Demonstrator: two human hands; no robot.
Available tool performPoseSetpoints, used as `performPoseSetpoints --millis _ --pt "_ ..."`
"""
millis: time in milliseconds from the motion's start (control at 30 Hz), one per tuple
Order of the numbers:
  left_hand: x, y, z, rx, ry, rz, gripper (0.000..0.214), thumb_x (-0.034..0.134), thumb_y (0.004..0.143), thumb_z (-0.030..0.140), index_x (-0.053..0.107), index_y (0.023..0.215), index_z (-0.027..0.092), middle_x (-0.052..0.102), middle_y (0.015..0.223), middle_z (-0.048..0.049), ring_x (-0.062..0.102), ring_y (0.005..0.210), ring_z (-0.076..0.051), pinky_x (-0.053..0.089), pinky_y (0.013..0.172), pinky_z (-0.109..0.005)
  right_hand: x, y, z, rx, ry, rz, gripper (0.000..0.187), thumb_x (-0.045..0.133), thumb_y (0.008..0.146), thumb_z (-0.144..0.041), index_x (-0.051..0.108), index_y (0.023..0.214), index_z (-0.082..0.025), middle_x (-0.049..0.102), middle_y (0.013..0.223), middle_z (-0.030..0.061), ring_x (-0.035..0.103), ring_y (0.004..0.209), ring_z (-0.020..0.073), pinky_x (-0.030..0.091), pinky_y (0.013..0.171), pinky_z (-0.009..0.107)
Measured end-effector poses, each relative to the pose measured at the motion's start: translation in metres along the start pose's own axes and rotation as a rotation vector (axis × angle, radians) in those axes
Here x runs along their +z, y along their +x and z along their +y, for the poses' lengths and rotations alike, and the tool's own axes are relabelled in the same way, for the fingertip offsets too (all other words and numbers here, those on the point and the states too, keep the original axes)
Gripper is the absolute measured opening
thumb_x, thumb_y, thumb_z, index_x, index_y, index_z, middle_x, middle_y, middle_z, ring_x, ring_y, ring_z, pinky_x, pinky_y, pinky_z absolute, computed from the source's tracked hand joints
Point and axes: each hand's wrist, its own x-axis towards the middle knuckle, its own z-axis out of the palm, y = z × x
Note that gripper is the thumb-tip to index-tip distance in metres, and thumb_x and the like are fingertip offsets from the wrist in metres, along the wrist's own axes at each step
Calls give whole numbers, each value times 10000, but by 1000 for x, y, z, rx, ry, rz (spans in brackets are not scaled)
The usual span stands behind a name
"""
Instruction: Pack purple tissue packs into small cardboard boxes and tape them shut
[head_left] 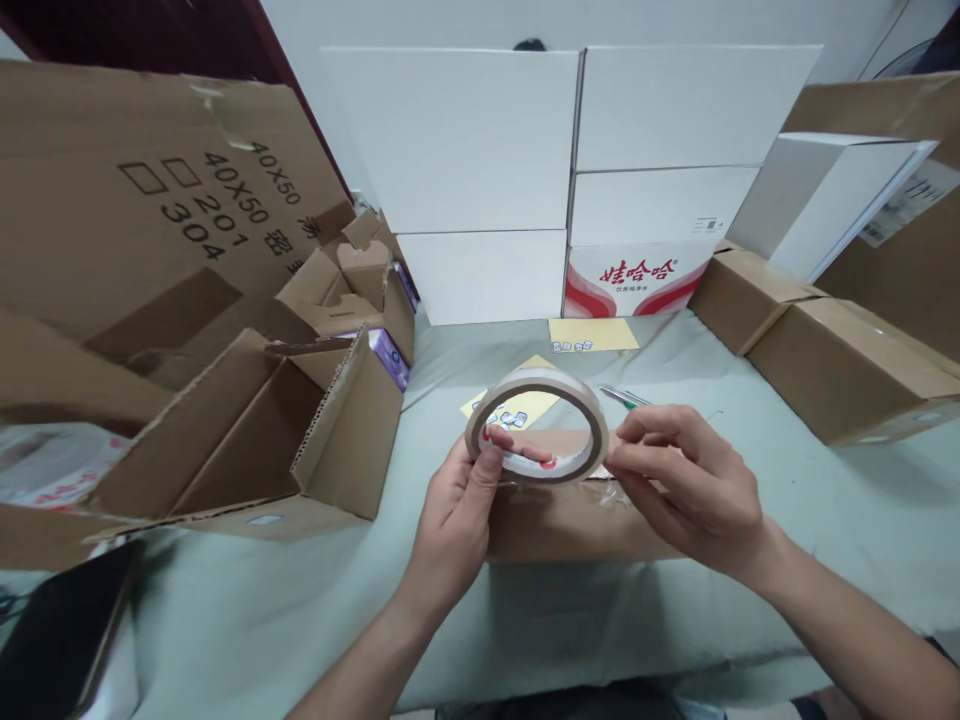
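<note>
My left hand (pixel 457 520) grips a roll of adhesive tape (pixel 602 440) by its left side, thumb in front and fingers through the ring. The roll is held up, tilted, with its round opening facing me. At the roll's right edge, my right hand (pixel 694 490) pinches with thumb and fingertips, seemingly at the tape's edge; what lies between the fingertips is too small to make out. Below both hands a closed brown cardboard box (pixel 570 525) rests on the table, with a bit of clear, shiny tape or film on its top near my right fingers.
Open cardboard boxes (pixel 352 430) stand on the left, beside a black flat object (pixel 67 630). White panels (pixel 480 140) rise at the back. Yellow sheets (pixel 600 333) with small stickers and a green-handled tool (pixel 628 398) lie beyond the roll. A long brown box (pixel 847 360) is at right.
</note>
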Motion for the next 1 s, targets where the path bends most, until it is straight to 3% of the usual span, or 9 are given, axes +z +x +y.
performPoseSetpoints --millis 133,200,333,433,600,833,1000 --pt "-8 -1 15 64 339 -17 416 500 980 599 627 957 204 728 939 -53 679 931 -212 507 880 -302 -5 1 14 -159 67 -163 227 504 896 -10 606 990 -190 678 962 119 666 879 216 573 710 344" --pt "-13 2 20 64 432 -61 424 464 1001 580 644 944 201 721 954 -58 676 931 -206 500 871 -295 -8 -2 20 -188 107 -258 237 482 905 0 587 1025 -176 703 965 132 678 891 218 569 698 330" --pt "-20 12 19 15 201 -146 394 511 986 567 632 948 193 705 888 -52 690 899 -209 520 829 -299 -12 -12 26 -176 98 -351 216 457 946 -16 566 1042 -176 717 921 111 686 804 184 532 610 268" --pt "-22 17 14 75 169 -112 360 531 980 557 595 976 203 613 707 13 651 721 -170 502 717 -268 -10 -17 31 -180 79 -390 201 440 968 -34 579 1017 -171 720 924 102 684 788 173 525 605 260" --pt "-19 17 18 203 570 -17 258 460 1030 436 566 1116 217 615 694 47 580 636 -123 438 632 -220 -6 -20 35 -245 39 -432 204 423 1002 -66 619 997 -123 728 941 119 692 814 189 567 714 313" --pt "-5 33 50 395 829 -73 177 467 999 342 572 1055 210 643 722 36 572 578 -124 414 576 -210 -6 -19 32 -283 -52 -424 241 410 1023 -81 646 977 -100 749 925 124 697 797 201 556 639 307" --pt "-6 40 49 461 986 -174 176 435 1004 288 579 1045 196 699 801 6 602 581 -132 412 549 -206 -11 -22 29 -258 -100 -452 301 372 1009 -26 659 951 -98 753 939 130 709 847 200 546 600 280"
